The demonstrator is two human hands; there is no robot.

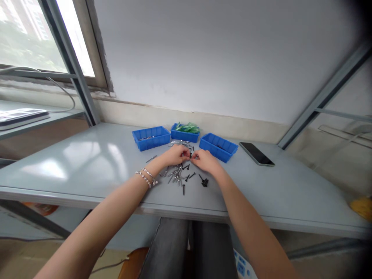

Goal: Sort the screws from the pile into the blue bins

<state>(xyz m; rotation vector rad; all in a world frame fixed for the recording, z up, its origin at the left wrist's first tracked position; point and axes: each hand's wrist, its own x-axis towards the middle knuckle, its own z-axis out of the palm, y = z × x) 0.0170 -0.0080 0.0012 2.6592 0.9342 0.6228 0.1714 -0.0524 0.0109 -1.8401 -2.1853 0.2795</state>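
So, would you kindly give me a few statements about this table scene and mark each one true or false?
1. The left hand wears bracelets at the wrist. True.
2. The green items lie in the rightmost blue bin. False: they lie in the middle blue bin.
3. A phone lies on the table to the right of the bins. True.
4. The right hand is far away from the left hand. False: the two hands are close together, fingertips almost meeting.
5. Loose silver and black screws lie on the table below the hands. True.
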